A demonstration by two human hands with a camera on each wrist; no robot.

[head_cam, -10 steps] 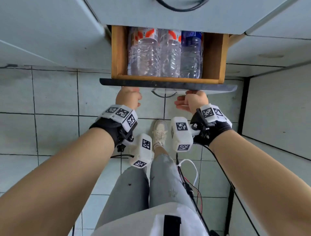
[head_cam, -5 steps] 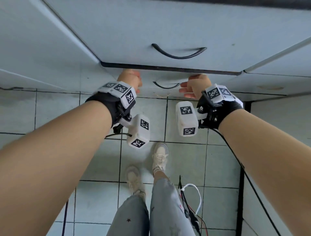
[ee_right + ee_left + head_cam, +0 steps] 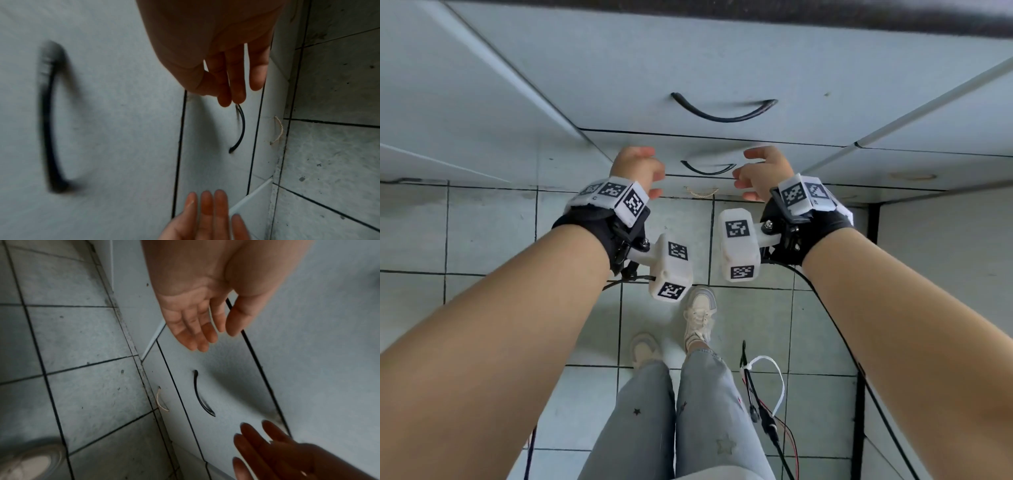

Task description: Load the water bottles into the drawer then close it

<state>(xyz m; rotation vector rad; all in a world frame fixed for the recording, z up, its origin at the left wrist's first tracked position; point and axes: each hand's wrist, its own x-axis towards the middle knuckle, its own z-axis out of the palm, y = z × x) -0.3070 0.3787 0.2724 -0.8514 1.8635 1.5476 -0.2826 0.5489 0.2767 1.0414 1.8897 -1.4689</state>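
Note:
The drawer (image 3: 705, 150) is shut, its pale front flush with the cabinet and its thin black handle (image 3: 709, 168) showing between my hands. No water bottles are visible; they are hidden behind the drawer front. My left hand (image 3: 637, 168) hovers just left of the handle, fingers loosely spread and holding nothing. My right hand (image 3: 763, 171) hovers just right of it, also relaxed and empty. In the left wrist view my left hand (image 3: 205, 337) hangs a little off the drawer front (image 3: 222, 378). In the right wrist view my right hand (image 3: 232, 94) is near the handle (image 3: 239, 129).
Above is a larger drawer with a thick black handle (image 3: 722, 109). Below is a low drawer with a rope loop (image 3: 702, 192). Pale cabinet doors flank both sides. On the tiled floor are my shoes (image 3: 698, 315) and loose cables (image 3: 763, 394).
A second ago the drawer stood open with bottles showing and both hands on its front. It has slid shut, and both hands have come off the front with fingers relaxed.

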